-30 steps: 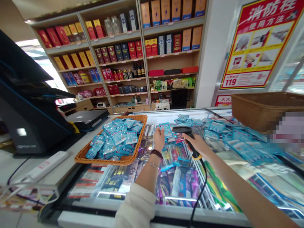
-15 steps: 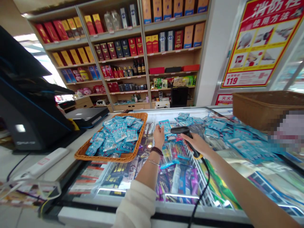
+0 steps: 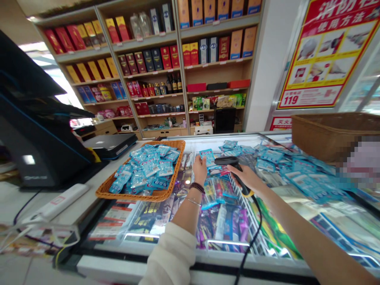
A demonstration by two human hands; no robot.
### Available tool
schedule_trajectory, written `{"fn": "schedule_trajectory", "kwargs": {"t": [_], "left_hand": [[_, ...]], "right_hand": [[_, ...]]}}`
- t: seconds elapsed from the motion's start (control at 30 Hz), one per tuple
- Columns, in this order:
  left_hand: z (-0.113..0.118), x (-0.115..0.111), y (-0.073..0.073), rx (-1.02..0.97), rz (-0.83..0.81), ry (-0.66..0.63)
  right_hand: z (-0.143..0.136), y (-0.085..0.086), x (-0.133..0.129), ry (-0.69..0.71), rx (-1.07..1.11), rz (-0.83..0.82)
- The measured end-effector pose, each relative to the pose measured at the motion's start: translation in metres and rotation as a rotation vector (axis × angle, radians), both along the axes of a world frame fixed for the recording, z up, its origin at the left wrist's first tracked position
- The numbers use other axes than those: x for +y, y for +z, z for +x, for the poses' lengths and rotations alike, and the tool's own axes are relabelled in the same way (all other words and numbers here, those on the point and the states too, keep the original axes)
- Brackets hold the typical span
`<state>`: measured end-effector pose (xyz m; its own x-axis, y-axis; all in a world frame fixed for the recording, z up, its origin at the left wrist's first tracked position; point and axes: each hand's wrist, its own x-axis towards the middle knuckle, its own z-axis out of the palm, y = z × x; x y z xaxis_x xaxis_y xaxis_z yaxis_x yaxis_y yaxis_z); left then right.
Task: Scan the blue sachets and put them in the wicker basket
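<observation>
My left hand [image 3: 200, 169], with a beaded bracelet at the wrist, grips the edge of a small blue packet [image 3: 208, 157] over the glass-topped freezer. Close on its right, my right hand [image 3: 246, 176] is wrapped round the handle of a black barcode scanner [image 3: 229, 161], whose head points left at the packet. The scanner's cable [image 3: 259, 221] runs down toward the front edge. Left of my hands, an orange wicker basket [image 3: 101, 192] holds a heap of the same blue packets [image 3: 148, 166]. More loose blue packets [image 3: 305, 176] lie spread on the glass to the right.
A dark scale [image 3: 111, 144] and a large black terminal [image 3: 44, 158] stand on the left counter, near a white power strip [image 3: 56, 202]. A brown basket [image 3: 329, 136] is at the right. Wrapped frozen goods [image 3: 219, 225] show in the freezer. Shelves of boxes [image 3: 151, 59] stand behind.
Almost nothing differs. Both hands keep their hold on the packet and the scanner, and the whole view has shifted very slightly.
</observation>
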<state>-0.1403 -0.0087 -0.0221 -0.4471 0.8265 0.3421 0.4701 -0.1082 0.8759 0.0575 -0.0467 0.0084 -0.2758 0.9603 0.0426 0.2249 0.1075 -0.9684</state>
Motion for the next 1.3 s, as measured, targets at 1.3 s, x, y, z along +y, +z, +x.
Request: {"fn": "schedule_trajectory", "kwargs": {"t": [1.3], "left_hand": [[0.065,0.021,0.028,0.613,-0.099,-0.454]], "right_hand": [[0.078,0.017,0.010,-0.461,0.539,-0.070]]}}
